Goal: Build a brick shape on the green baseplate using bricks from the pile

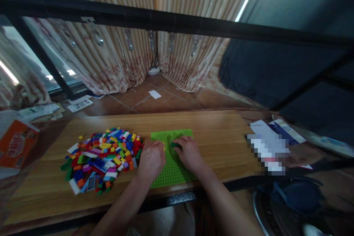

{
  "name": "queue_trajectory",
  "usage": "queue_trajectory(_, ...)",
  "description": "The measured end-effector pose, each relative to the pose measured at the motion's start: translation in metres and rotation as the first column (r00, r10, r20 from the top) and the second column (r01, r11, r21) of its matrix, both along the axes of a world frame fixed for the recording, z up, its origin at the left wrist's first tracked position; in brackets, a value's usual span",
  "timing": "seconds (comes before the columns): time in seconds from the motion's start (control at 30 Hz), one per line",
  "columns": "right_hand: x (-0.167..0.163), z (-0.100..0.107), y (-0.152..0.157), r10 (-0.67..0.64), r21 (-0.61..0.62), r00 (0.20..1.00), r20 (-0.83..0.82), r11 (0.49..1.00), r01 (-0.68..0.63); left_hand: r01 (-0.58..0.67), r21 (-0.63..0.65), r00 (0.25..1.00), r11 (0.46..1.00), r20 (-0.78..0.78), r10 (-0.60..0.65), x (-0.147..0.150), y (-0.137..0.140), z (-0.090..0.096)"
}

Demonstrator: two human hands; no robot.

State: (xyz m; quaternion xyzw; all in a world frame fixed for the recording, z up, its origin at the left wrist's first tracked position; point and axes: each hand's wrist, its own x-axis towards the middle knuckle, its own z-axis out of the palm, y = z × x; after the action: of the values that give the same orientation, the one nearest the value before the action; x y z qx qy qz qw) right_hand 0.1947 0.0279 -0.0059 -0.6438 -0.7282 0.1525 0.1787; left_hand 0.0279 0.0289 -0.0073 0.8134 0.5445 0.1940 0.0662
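A bright green studded baseplate (177,171) lies on the wooden table, with both hands over its upper half. My left hand (152,158) is closed above the plate's left side; a small yellow brick (164,146) peeks out at its fingertips. Between the thumb and fingers of my right hand (189,152) is a dark green brick (173,144), held low over the plate or touching it; I cannot tell which. Left of my left hand spreads a large heap of mixed coloured bricks (106,158).
The wooden table (218,136) has a dark metal frame, and a dark bar (177,22) with hanging clips crosses beyond it. Papers (269,138) lie off its right end. An orange and white package (16,143) stands at the left. Striped curtains (124,59) hang behind.
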Motion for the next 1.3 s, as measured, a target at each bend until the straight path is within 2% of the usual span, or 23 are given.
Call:
queue_trajectory(0.17,-0.001,0.004,0.002,0.002,-0.024,1.000,0.000,1.000,-0.002,0.035,0.025,0.985,0.999,0.166,-0.039,-0.005,0.010,-0.008)
queue_trajectory(0.37,-0.001,0.007,0.002,0.000,-0.042,1.000,-0.005,0.999,0.000,0.049,0.016,0.966,0.999,0.253,-0.052,-0.005,0.011,-0.006)
queue_trajectory(0.6,-0.003,0.008,0.003,-0.015,-0.045,1.000,-0.012,0.999,0.015,0.054,0.038,0.960,0.998,0.274,-0.062,-0.011,0.017,-0.014)
queue_trajectory(0.8,-0.003,0.011,0.003,0.024,-0.051,1.000,-0.007,0.998,-0.025,0.062,0.059,0.958,0.996,0.277,-0.076,-0.016,0.025,-0.020)
queue_trajectory(1.3,0.005,0.008,-0.001,0.019,-0.016,0.999,-0.032,1.000,-0.020,0.038,-0.006,0.971,0.999,0.236,-0.036,-0.015,0.021,-0.016)
